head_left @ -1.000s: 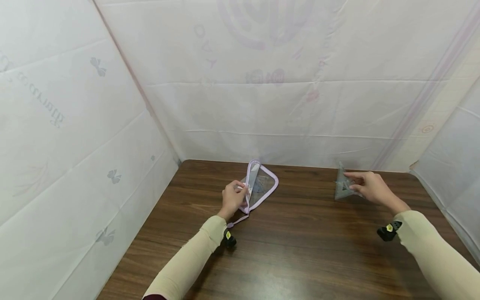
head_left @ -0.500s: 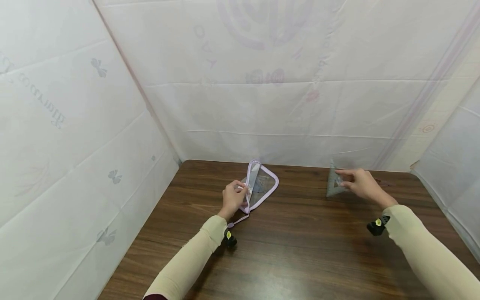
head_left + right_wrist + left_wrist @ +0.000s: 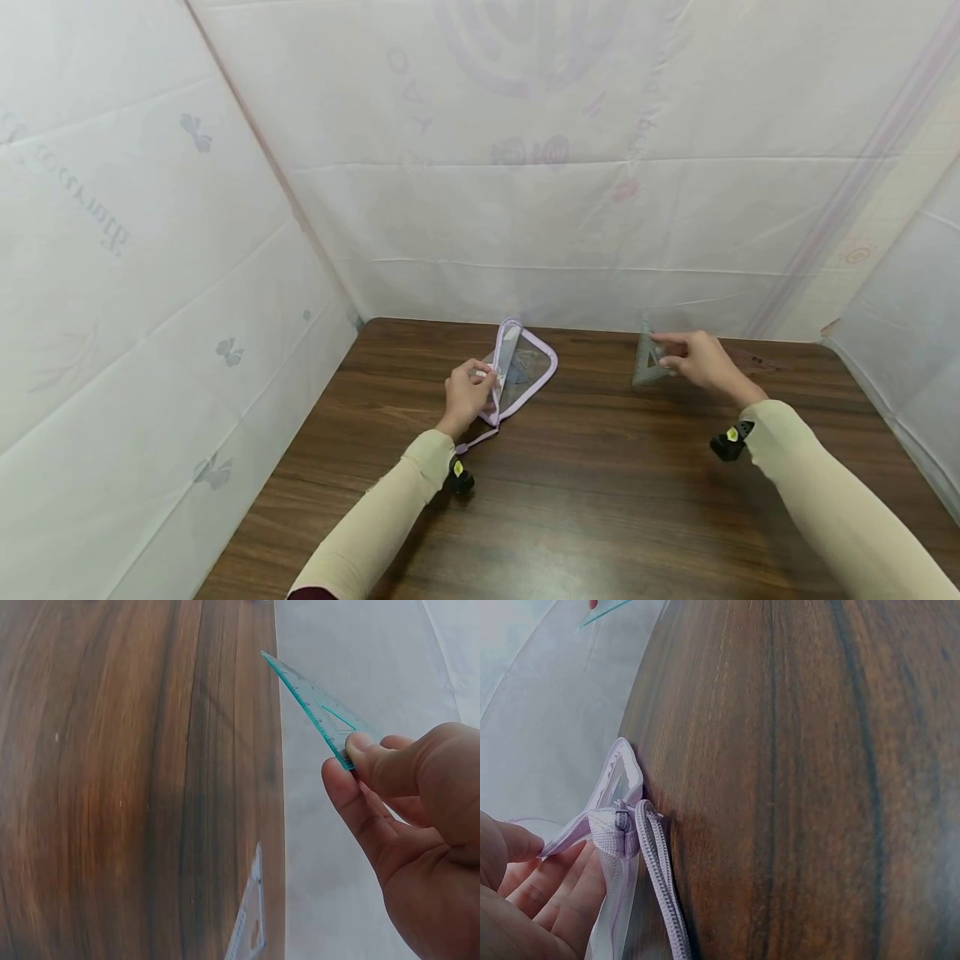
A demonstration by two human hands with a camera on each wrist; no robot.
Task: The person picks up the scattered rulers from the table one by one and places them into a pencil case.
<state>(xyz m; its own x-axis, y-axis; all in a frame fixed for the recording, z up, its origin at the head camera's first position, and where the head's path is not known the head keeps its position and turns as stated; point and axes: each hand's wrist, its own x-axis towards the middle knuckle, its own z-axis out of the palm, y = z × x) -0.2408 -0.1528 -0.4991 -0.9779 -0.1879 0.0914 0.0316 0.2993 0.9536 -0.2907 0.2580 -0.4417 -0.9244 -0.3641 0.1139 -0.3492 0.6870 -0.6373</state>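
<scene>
My left hand [image 3: 468,394] pinches one edge of a see-through zip pouch [image 3: 536,385] with lilac trim, lying on the table. Its mouth is spread apart, and a lilac strap [image 3: 660,877] hangs by the zip end. Something pale and bluish shows through the pouch; its kind cannot be told. To the right, my right hand [image 3: 705,362] pinches a clear set square [image 3: 647,360] between thumb and fingers, held tilted above the table. The right wrist view shows the set square's teal edge and printed scale. Behind that hand lies a second clear set square [image 3: 251,915].
The brown wooden table [image 3: 570,492] ends at a white sheet wall [image 3: 480,225] along the back. More white sheeting [image 3: 150,333] closes off the left, and another sheet [image 3: 907,333] hangs at the right.
My right hand has moved left with the set square, toward the pouch. The second set square has come into sight behind it. My left hand and the pouch have stayed in place.
</scene>
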